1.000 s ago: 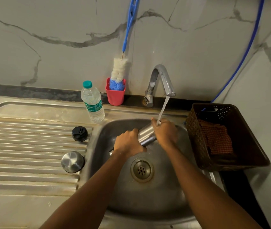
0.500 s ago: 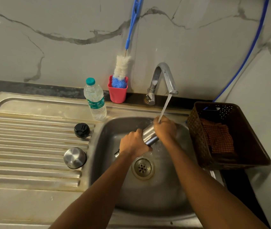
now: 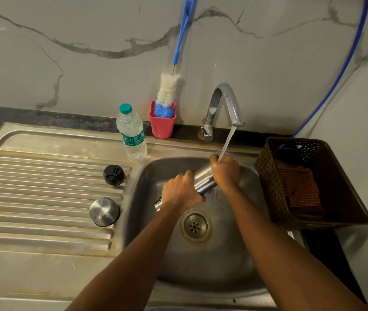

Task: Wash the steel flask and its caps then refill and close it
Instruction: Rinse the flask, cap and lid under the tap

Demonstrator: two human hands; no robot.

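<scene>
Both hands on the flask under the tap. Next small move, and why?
Probably slide the flask rightward under the stream: water lands only at the right hand, while the neck end past the left hand lies outside it.

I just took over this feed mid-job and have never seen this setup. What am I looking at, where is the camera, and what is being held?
No machine here: these are a person's two bare hands, seen from one camera worn on the head, looking down. The left hand and right hand both grip the steel flask, tilted over the sink under the running tap. On the drainboard lie a black cap and a steel cap; a plastic water bottle stands behind them. A red cup holds a brush; a brown basket holds a cloth.
</scene>
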